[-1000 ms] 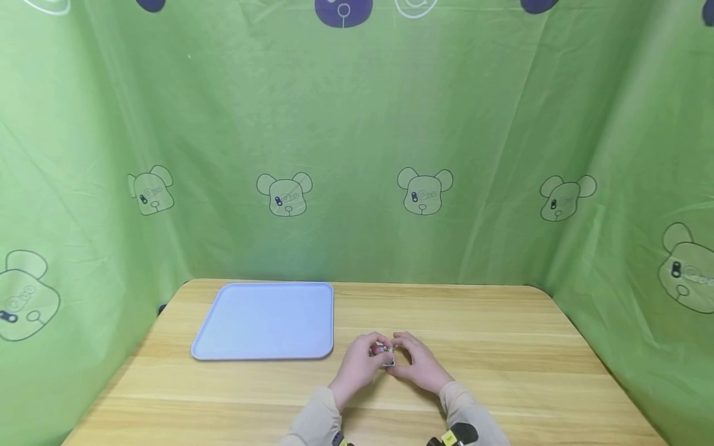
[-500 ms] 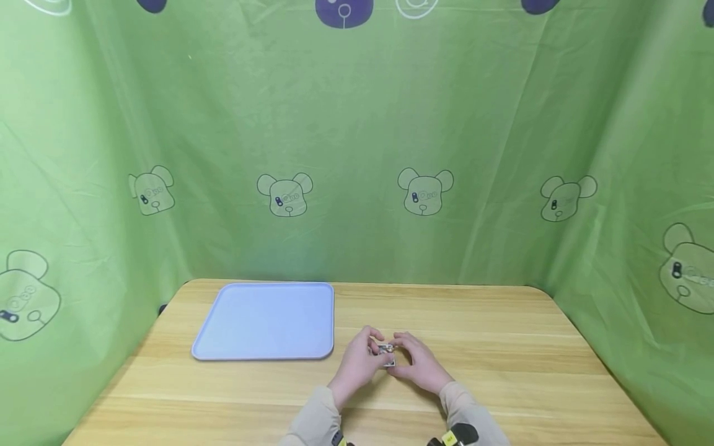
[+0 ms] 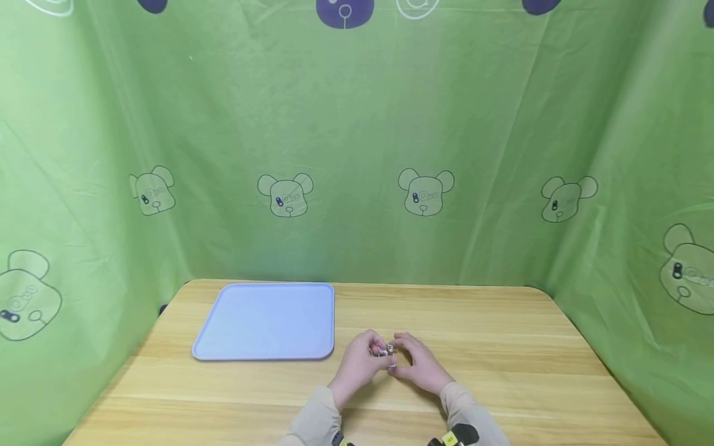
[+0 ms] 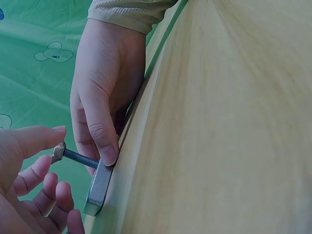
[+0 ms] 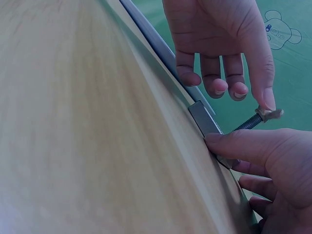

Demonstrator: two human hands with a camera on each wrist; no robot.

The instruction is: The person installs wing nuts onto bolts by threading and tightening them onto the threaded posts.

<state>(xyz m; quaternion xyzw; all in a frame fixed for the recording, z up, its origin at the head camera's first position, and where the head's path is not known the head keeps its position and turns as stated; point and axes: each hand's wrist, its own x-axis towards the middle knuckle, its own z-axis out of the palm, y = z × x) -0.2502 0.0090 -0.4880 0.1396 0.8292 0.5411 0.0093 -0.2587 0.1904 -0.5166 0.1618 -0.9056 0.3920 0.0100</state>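
A small grey metal block (image 4: 99, 187) stands low at the table, with a threaded bolt (image 4: 81, 159) sticking out of its side. At the bolt's outer end sits a brass-coloured nut (image 5: 271, 114). My left hand (image 3: 359, 363) pinches this nut between thumb and index finger, the other fingers loosely bent beside it. My right hand (image 3: 419, 365) grips the block, thumb (image 5: 243, 146) on the near face and fingers behind. In the head view, the hands cover most of the metal piece.
A light blue tray (image 3: 268, 322) lies on the wooden table (image 3: 491, 347), left of the hands. Green curtains (image 3: 357, 124) with bear prints surround the table's back and sides.
My left fingers spread away from the nut half a second ago and have closed in on it again. The right hand stays in place on the block.
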